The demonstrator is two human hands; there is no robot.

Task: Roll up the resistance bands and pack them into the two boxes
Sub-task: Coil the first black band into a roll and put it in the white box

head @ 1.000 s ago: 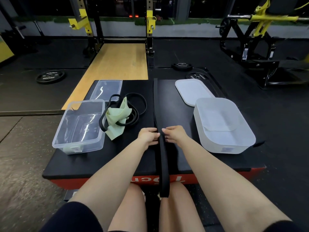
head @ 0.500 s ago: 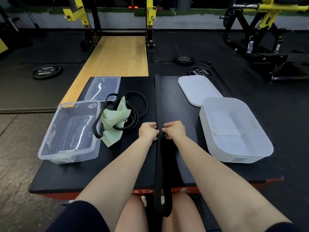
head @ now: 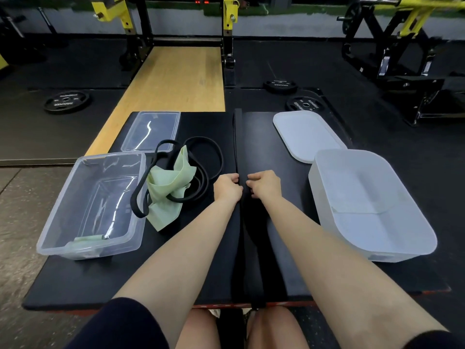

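A long flat black resistance band (head: pixel 238 142) lies straight down the middle of the black padded platform (head: pixel 75 280), its near end hanging over the front edge. My left hand (head: pixel 227 188) and my right hand (head: pixel 264 185) grip it from either side with curled fingers. A pale green band (head: pixel 171 187) and thin black loop bands (head: pixel 206 159) lie tangled to the left. The clear box (head: pixel 63 217) stands at the left with a greenish strip inside. The white box (head: pixel 415 235) stands at the right.
A clear lid (head: pixel 151 131) lies behind the clear box and a white lid (head: pixel 304 134) behind the white box. Weight plates (head: pixel 66 102) lie on the dark floor. A wooden lifting strip (head: pixel 173 79) and yellow-black rack posts stand beyond the platform.
The camera has tipped down and closer. Both hands have slid a little farther along the long black band, still gripping it; less of the band hangs over the front edge.
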